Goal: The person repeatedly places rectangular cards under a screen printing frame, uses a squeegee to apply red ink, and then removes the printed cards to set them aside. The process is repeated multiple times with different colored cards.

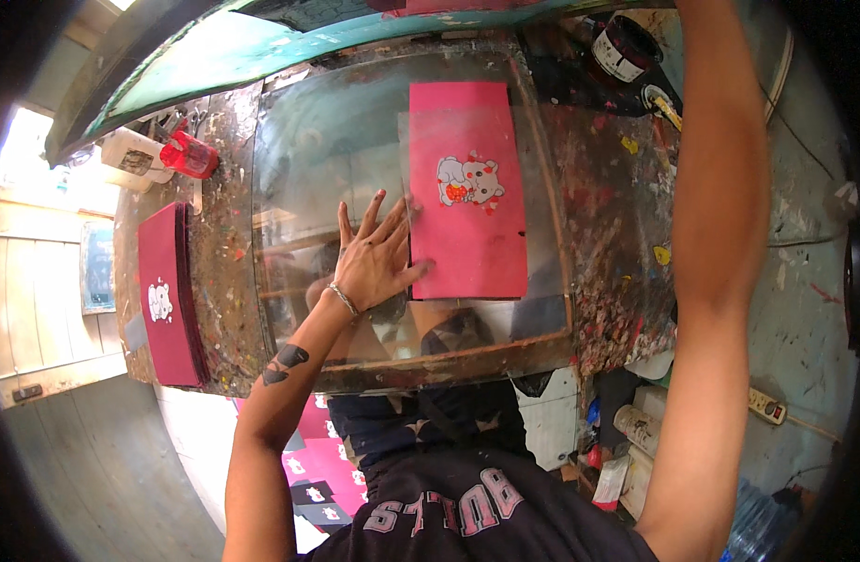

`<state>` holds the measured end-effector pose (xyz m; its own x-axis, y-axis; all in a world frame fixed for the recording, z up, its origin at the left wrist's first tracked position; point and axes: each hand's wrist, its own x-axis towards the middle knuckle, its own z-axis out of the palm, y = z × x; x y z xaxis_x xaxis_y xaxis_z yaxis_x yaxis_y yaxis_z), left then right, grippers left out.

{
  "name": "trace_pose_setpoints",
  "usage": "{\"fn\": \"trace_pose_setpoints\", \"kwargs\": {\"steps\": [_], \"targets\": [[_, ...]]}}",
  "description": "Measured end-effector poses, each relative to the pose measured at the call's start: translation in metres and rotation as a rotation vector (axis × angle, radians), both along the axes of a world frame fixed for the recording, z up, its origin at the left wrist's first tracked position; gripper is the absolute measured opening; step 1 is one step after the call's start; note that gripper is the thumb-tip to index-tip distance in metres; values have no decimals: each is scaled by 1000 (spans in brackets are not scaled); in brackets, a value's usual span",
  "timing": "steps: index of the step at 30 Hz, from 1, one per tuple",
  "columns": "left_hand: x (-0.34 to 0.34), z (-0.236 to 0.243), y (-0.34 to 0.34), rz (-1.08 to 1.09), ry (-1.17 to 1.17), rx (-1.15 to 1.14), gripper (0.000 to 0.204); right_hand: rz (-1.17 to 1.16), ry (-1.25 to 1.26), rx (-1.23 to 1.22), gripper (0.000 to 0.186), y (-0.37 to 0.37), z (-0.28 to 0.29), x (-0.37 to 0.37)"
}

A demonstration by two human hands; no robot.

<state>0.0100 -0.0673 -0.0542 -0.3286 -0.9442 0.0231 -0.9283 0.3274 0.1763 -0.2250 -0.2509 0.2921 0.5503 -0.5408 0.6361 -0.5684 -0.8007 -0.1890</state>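
My left hand [369, 258] lies with fingers spread on a glass plate [322, 150] set into the table. Its fingertips and thumb meet the left edge of a bright pink paper sheet [467, 258]. The sheet lies upright on the glass and bears a printed white cartoon animal with red details, turned sideways. My right arm [716, 215] stretches up along the right side and leaves the picture at the top, so the right hand is out of view. Above the far edge of the table, a framed screen with a pale green surface [271, 58] is tilted up.
At the left lies a stack of dark pink printed sheets [172, 267], near a red plastic cup [188, 155] and a white bottle [132, 153]. A dark paint tub [620, 56] stands at the back right. More printed sheets [313, 459] are spread below the table, and a power strip [767, 407] is at right.
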Motion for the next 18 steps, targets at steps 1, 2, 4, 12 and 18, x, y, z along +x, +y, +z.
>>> {"fn": "trace_pose_setpoints", "kwargs": {"steps": [1,2,4,12,18], "targets": [[-1,-1,1,1,12,-10,85,-1,5,26,68,1,1,0],[-1,-1,3,1,24,-19,86,-62,-5,42,67,-6,2,6],[-1,0,7,0,11,-6,87,-68,-3,48,66,-6,2,6],[4,-4,16,19,23,-7,90,-199,5,28,68,13,2,10],[11,13,14,-58,74,63,93,-112,31,-33,71,10,1,4]]}}
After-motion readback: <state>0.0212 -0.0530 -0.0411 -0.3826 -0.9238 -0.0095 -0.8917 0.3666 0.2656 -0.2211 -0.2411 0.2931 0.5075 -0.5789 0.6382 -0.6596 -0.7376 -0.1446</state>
